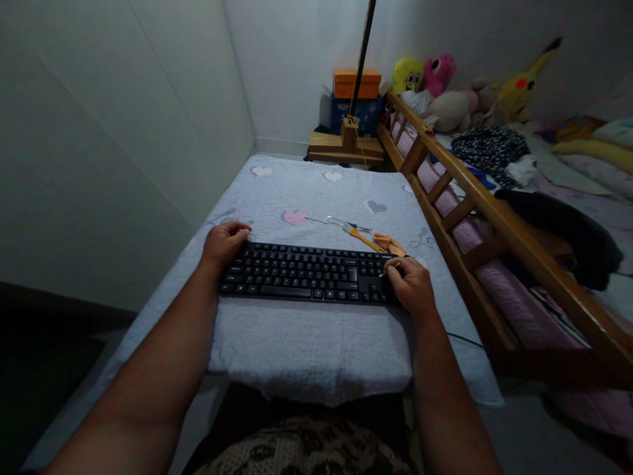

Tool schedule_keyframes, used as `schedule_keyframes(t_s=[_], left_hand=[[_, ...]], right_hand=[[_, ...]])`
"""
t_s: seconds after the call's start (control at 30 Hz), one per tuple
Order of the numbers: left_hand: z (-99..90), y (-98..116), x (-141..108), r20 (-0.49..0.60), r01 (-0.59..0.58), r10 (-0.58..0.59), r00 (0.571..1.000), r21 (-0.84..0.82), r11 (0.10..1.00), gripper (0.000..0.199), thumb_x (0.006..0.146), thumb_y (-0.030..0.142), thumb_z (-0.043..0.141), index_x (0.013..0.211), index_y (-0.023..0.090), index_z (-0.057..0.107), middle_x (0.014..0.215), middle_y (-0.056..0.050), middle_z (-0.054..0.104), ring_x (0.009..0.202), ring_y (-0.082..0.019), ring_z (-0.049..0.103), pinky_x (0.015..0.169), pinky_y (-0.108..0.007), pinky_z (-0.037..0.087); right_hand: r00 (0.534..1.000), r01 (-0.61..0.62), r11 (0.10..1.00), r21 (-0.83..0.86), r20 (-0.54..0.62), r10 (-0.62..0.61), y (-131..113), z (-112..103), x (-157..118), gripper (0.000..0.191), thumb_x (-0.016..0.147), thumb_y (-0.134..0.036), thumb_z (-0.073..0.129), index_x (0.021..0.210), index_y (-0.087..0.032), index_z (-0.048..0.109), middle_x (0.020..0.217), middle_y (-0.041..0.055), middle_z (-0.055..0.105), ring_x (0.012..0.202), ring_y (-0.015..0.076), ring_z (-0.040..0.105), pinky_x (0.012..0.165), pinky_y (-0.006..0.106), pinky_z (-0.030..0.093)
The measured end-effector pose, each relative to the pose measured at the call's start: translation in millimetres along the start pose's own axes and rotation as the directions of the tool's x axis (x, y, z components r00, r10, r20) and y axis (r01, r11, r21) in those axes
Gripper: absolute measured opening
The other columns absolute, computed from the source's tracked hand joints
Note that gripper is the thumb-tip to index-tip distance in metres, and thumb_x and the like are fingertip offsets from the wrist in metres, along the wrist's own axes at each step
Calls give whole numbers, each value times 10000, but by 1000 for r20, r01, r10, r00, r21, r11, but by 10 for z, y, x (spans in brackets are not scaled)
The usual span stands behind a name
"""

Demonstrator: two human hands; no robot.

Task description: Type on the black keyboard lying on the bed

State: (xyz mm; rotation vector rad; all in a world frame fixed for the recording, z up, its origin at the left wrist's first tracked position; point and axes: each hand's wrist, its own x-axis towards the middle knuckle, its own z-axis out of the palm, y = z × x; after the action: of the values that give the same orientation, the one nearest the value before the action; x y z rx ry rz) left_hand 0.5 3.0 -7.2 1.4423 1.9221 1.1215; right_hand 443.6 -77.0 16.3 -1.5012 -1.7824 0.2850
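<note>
A black keyboard [301, 270] lies flat across the cloth-covered table in front of me. My left hand [225, 247] grips its upper left corner, thumb and fingers curled at the edge. Over the number pad on the right side, my right hand [410, 280] pinches a thin stick with a pale tip, which looks like a cotton swab [383, 274]. The hand hides most of the number pad and the stick's other end. Just behind the keyboard lie a small brush with a yellow handle [364, 239], an orange cloth [390, 243] and a thin metal tool [341, 221].
A pale blue cloth with hearts [311, 336] covers the table. A wooden bed rail [459, 191] runs along the right side, with soft toys and bedding beyond. At the back are an orange box [357, 84] and a wooden stand [346, 146]. A cable [465, 339] trails at right.
</note>
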Motion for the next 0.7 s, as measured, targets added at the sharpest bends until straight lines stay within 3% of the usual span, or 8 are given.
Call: schedule_keyframes(t_s=[0.2, 0.7], left_hand=[[2, 23, -6, -4, -7, 7, 1000, -6, 1000, 303, 665, 417, 645, 840, 194, 753, 712, -23, 682, 682, -206, 579, 689, -324, 454], [-1, 29, -12, -11, 2, -2, 1000, 0, 1000, 300, 677, 416, 651, 848, 195, 760, 726, -29, 682, 700, -216, 591, 686, -328, 456]], right_hand=[[999, 8, 1000, 28, 36, -9, -20, 38, -13, 179, 877, -313, 573, 769, -249, 700, 825, 55, 743, 859, 260, 674, 862, 413, 494], [999, -38, 999, -19, 2, 38, 69, -33, 3, 177, 849, -308, 559, 744, -247, 688, 786, 47, 720, 820, 255, 665, 832, 401, 477]])
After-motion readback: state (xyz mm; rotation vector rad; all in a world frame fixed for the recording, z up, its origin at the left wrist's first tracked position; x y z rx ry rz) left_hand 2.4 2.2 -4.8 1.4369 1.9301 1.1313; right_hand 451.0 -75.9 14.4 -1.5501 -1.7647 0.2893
